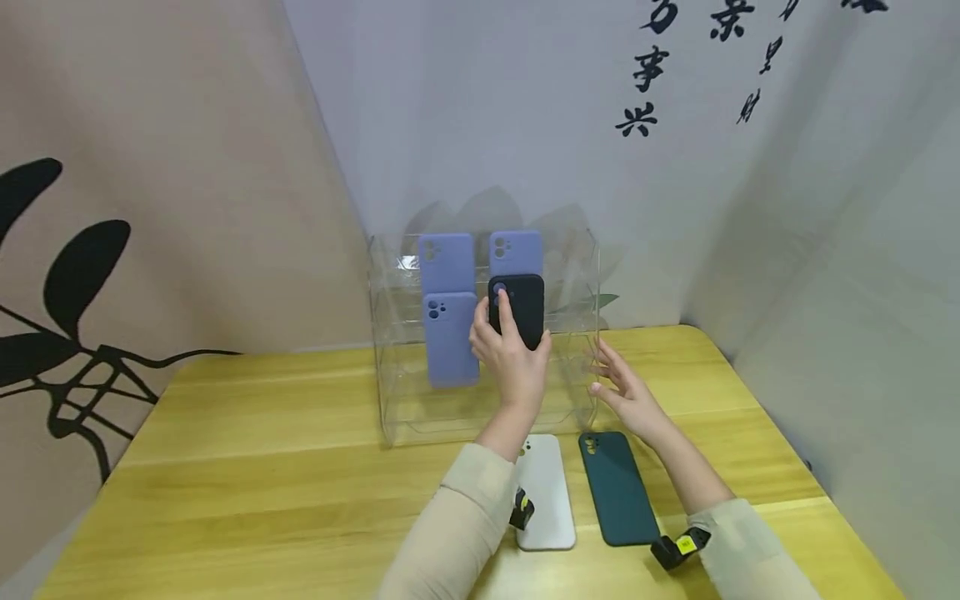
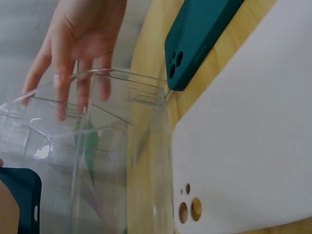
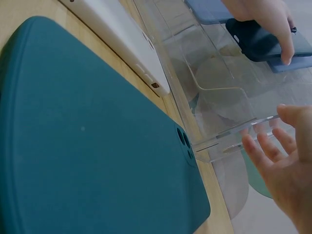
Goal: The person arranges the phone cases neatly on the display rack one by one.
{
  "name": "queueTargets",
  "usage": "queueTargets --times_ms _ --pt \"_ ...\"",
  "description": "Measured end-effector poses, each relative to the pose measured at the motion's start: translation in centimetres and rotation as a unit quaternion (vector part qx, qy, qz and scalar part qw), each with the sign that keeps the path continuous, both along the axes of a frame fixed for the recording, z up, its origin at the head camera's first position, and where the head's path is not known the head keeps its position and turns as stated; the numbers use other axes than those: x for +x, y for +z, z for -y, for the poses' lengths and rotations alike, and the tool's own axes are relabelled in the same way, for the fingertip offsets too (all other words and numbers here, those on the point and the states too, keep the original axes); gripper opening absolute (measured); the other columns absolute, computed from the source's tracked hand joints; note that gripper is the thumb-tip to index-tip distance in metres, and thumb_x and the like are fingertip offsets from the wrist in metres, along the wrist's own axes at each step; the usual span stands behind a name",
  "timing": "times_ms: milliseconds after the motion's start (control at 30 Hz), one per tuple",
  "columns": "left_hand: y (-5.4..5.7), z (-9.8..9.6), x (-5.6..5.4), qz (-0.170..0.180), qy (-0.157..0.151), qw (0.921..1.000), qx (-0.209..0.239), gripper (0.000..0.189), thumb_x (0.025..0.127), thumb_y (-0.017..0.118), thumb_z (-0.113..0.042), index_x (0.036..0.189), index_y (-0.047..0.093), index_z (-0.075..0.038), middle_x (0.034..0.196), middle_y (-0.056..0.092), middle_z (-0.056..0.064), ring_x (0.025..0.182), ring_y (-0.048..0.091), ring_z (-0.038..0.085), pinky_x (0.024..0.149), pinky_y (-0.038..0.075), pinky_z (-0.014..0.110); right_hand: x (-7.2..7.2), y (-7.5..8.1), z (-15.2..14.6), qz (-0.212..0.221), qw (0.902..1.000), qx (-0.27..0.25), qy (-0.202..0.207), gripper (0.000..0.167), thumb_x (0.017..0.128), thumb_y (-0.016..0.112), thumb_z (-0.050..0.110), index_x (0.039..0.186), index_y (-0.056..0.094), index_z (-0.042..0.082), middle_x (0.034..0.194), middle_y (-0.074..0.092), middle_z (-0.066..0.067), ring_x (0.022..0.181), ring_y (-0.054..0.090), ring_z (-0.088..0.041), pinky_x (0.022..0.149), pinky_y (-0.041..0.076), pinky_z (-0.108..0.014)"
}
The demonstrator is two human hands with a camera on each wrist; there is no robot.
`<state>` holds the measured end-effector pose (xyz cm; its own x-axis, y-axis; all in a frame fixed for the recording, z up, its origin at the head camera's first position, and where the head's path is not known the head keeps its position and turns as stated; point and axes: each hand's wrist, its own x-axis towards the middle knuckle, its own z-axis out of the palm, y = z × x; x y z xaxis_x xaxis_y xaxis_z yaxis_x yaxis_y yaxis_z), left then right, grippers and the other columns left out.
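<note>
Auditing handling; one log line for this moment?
left hand: holds dark phone case; right hand: beside clear plastic rack; wooden table: white case, teal case

Dressed in Pale Beige

The person wears long, pale sleeves. The left sleeve ends in a broad cuff set off by a seam; the right sleeve, nearer the right edge of the worktop, matches in colour. The left gadget, small and black, shows a touch of yellow; the right gadget, black and angular, bears a bright yellow square.
</note>
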<state>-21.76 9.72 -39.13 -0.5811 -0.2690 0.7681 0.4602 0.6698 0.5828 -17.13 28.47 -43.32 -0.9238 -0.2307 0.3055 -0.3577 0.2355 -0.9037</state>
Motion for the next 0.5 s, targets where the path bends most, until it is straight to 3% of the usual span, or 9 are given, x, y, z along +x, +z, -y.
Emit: queueTargets --times_ms 200,500 --pt "-0.46 0.3 0.03 0.017 0.021 0.9994 -0.021 0.091 0.071 0.086 -0.027 0.147 0.037 -0.013 0.141 0.031 0.017 0.121 0.036 0.038 0.093 0.034 0.052 0.22 -0.46 0.4 0.014 0.9999 -0.004 -0.004 0.073 0.096 0.053 0.0 0.155 0.014 0.018 0.149 0.025 -0.026 0.13 0.032 -0.047 0.089 0.043 -0.021" --pt "-0.44 -0.2 -0.33 0.026 0.015 0.999 -0.032 0.092 0.073 0.084 -0.026 0.148 0.033 -0.01 0.142 0.028 0.018 0.122 0.033 0.038 0.097 0.032 0.051 -0.08 -0.33 0.11 0.019 0.9998 -0.009 -0.003 0.072 0.097 0.052 0.0 0.155 0.013 0.016 0.15 0.023 -0.026 0.13 0.029 -0.049 0.089 0.043 -0.018"
